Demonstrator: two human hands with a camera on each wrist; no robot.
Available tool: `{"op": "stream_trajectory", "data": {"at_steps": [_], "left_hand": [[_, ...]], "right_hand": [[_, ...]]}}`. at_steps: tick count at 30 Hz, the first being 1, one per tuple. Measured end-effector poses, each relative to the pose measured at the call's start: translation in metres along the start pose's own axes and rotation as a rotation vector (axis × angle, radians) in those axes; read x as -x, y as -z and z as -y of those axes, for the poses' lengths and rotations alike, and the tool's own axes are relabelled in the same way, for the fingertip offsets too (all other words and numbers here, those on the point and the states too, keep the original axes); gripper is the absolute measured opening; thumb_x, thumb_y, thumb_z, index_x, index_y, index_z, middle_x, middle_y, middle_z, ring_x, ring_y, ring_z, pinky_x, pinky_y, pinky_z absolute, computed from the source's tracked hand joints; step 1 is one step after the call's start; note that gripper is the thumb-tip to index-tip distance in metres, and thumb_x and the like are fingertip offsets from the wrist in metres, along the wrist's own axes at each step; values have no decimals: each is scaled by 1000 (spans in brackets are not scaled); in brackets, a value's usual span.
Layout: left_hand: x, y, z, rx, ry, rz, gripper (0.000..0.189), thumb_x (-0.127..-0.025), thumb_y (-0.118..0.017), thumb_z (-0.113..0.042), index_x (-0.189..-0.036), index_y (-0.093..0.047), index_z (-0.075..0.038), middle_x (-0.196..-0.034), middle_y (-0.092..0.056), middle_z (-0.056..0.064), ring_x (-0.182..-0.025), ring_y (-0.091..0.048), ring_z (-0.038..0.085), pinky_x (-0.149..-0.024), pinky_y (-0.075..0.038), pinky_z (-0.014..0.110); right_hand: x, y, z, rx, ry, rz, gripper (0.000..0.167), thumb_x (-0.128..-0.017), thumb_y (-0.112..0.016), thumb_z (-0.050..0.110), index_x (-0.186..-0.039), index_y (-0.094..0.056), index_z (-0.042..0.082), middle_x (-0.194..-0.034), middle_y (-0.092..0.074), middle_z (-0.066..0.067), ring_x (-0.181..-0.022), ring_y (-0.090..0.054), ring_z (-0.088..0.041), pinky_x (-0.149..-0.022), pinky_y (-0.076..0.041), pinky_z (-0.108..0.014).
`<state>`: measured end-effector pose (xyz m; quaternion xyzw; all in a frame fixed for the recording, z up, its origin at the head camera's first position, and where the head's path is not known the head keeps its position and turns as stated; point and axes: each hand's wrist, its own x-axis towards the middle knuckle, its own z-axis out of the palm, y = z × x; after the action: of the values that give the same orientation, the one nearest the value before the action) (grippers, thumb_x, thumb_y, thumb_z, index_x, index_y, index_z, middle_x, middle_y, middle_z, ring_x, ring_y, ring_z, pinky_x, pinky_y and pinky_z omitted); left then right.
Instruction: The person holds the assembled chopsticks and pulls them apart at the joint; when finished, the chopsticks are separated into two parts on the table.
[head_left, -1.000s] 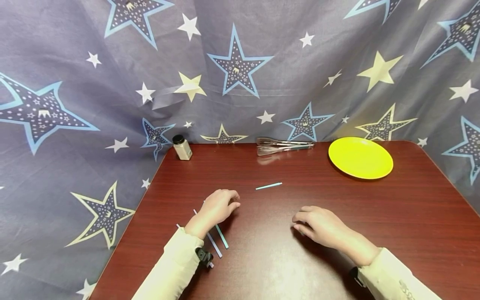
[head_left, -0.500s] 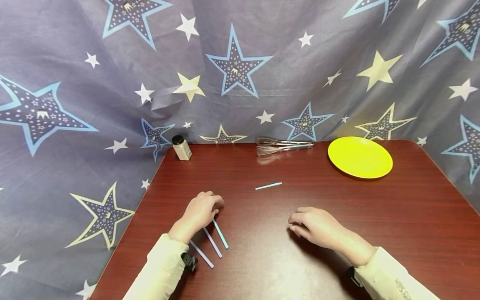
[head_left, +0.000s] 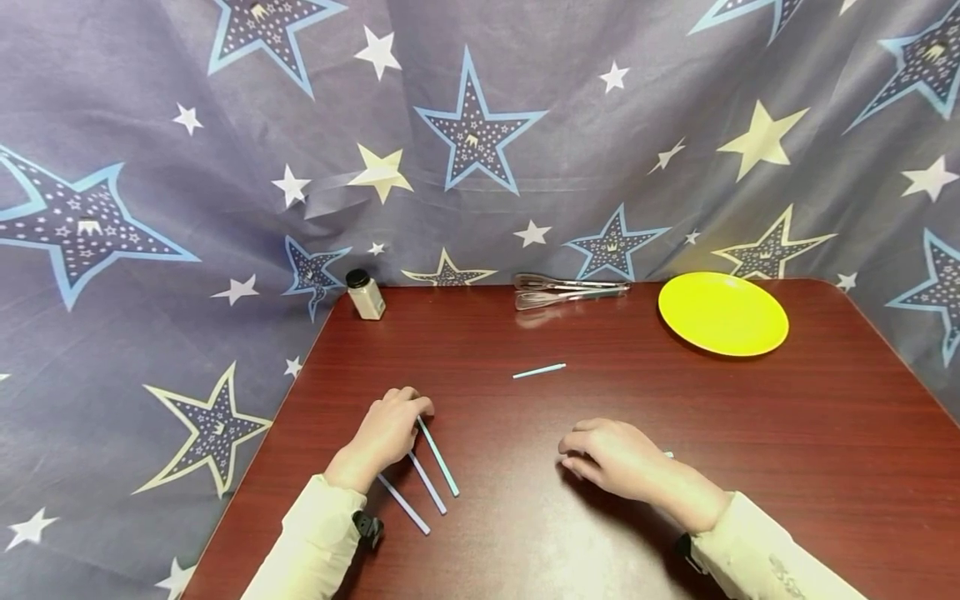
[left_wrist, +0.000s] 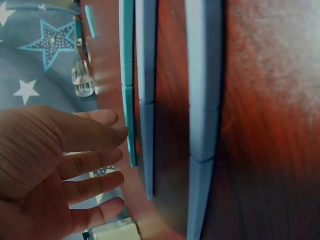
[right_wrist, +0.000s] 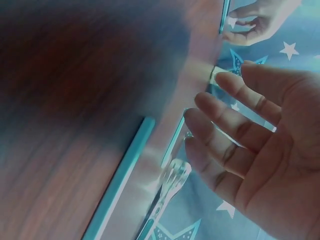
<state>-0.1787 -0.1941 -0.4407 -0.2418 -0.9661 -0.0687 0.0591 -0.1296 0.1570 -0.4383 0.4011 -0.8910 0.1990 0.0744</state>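
Observation:
My left hand [head_left: 386, 429] hovers over the left side of the table, at the far end of a slim teal stick [head_left: 437, 457]. In the left wrist view its fingers are loosely bent and the thumb tip lies beside the teal stick [left_wrist: 128, 110]; contact is unclear. Two lavender sticks [head_left: 427, 483] lie alongside, faceted and tapering, partly hidden by the hand. My right hand [head_left: 615, 458] is above the table's middle with relaxed fingers and nothing in them. Another teal stick [right_wrist: 120, 180] lies below it, mostly hidden in the head view.
A short light-blue stick [head_left: 539, 371] lies mid-table. At the back are a black-capped bottle [head_left: 365, 296], metal tongs [head_left: 570, 293] and a yellow plate [head_left: 723, 313]. A star-patterned cloth [head_left: 480, 208] hangs behind the brown table [head_left: 825, 433].
My left hand has moved left and slightly nearer, from beyond the sticks to the teal stick's end. The right hand has drifted left, and a stick tip now shows behind its wrist.

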Motion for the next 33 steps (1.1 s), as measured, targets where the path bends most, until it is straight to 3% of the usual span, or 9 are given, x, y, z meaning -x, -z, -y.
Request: {"op": "stream_trajectory", "data": {"at_steps": [9,18,26,33], "left_hand": [[1,-2,1,-3,-30,-2,32,-69,-74,7,-89,-66,-15,-100,-59,9,-97,-55,35,-71,-48,51],[1,-9,-1,17,-37,-7,27,-72,-79,2,-87,-64,-16,-102,-59,8,-97,-56,34,-71,-48,50],[-2,-12,-6,-18,-30,9,25,-75,-78,0,-83,-61,-16,-100,-58,7,-95,-56,34,-69,-47,49],[-2,-13,-7,-16,-26,15,25,-77,-79,-4,-82,-59,-17,-100,-59,7,-94,-56,34,-70,-48,49]], "right_hand": [[-21,-9,21,8,62,-2,5,-87,-71,20,-88,-66,18,-81,-61,6,-70,-58,-7,-63,-49,-31],[-51,-27,53,27,60,130,15,-88,-69,27,-88,-60,15,-79,-60,6,-71,-58,-9,-66,-49,-33],[-71,-42,70,48,-11,208,25,-87,-71,34,-95,-58,14,-84,-59,6,-76,-60,-13,-69,-50,-33],[-86,-49,75,-8,-141,293,35,-87,-69,45,-87,-53,14,-78,-50,3,-74,-56,-16,-67,-47,-34]]}}
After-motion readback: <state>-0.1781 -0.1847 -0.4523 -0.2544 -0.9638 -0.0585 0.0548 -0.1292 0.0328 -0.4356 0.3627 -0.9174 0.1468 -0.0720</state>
